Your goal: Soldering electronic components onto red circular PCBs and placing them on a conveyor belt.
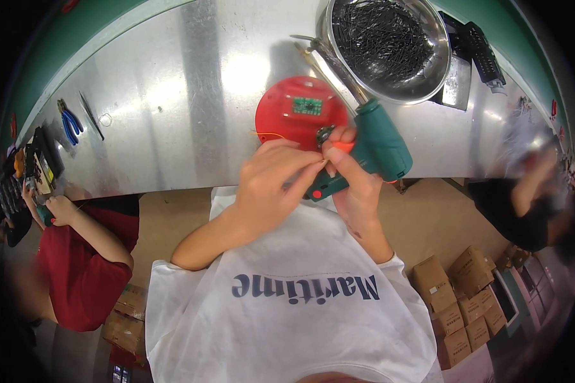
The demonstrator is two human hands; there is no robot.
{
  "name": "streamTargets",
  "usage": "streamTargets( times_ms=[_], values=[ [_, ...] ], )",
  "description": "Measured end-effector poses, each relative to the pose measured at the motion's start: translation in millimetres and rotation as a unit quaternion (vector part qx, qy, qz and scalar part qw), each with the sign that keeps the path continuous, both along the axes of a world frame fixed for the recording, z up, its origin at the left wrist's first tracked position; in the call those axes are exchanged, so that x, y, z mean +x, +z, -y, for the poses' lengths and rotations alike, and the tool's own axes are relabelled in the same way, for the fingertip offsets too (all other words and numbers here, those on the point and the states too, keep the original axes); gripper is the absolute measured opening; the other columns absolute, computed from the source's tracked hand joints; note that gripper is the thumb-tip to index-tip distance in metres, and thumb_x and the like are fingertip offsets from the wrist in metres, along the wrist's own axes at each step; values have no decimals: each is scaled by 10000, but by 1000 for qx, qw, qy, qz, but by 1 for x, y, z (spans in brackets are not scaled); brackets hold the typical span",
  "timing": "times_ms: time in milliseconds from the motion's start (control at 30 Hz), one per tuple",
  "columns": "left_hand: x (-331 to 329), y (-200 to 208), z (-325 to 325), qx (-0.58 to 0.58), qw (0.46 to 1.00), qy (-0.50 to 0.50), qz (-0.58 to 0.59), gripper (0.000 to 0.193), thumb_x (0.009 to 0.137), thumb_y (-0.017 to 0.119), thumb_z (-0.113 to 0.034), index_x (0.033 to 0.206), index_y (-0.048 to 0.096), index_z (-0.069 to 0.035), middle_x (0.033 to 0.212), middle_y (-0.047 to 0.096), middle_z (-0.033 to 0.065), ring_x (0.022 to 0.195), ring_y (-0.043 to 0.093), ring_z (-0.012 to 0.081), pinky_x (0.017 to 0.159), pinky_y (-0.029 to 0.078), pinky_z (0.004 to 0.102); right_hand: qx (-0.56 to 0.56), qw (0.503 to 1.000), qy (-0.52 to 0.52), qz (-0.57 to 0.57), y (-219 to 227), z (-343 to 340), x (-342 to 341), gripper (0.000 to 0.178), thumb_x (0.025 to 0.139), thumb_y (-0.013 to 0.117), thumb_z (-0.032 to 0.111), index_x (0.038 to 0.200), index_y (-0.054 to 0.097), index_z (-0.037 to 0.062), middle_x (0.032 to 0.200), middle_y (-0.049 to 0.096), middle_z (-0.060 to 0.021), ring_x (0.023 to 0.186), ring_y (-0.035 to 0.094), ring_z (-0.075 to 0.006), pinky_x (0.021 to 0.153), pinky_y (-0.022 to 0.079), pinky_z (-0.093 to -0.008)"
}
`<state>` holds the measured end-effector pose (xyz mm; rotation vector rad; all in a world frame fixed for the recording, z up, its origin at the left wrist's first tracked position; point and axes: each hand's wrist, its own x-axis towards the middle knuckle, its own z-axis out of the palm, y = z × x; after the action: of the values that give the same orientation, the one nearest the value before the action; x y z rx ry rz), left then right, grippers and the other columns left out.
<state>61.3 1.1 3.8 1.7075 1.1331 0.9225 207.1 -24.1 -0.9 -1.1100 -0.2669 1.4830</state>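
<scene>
In front of me lies a round red plastic housing (271, 115) with a small green circuit board (307, 106) on it. A thin yellow-orange wire (268, 134) curves over its near left edge toward my fingers. My left hand (262, 182) is closed, its thumb and forefinger pinching a fine wire end beside my right fingertips. My right hand (359, 191) is closed around the handle of a green electric screwdriver (384, 142), its bit end pointing away. Its thumb and finger meet near an orange part (344, 147). A small dark round part (324, 134) shows by these fingers.
A steel bowl (442, 70) full of black slender pieces stands far right, with black trays (484, 54) beyond. Blue-handled pliers (69, 121) and tweezers (91, 116) lie left on the metal table (172, 127). People sit at both sides; cardboard boxes (466, 306) are stacked behind right.
</scene>
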Motion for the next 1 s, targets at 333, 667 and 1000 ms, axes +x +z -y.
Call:
streamTargets(
  times_ms=[333, 667, 1000],
  values=[
    [2, -11, -9, 13, 996, 93, -10, 151, 712, 736, 36, 854, 713, -11, 1047, 659, 148, 970, 591, 262, 771, 495, 337, 28, 998, -14, 52, -2, 9, 25, 173, 846, 598, -18, 1010, 546, -1, 1067, 565, -138, 768, 594, -175, 643, 470, -278],
    [9, -23, -22, -17, 991, 133, -28, 61, 760, 700, 5, 821, 704, 4, 1260, 600, 156, 1217, 498, 307, 921, 457, 359, -9, 948, 198, 247, 5, 49, 86, 166, 823, 601, 109, 939, 544, 5, 939, 566, -129, 701, 524, -154, 626, 435, -282],
    [11, -25, -22, -16, 990, 138, -20, 58, 745, 704, 13, 802, 697, 4, 1245, 608, 153, 1211, 504, 302, 929, 451, 360, -26, 919, 168, 356, 1, 51, 82, 138, 676, 680, 35, 795, 625, -9, 728, 576, -89, 606, 543, -176, 562, 440, -280]
  ],
)
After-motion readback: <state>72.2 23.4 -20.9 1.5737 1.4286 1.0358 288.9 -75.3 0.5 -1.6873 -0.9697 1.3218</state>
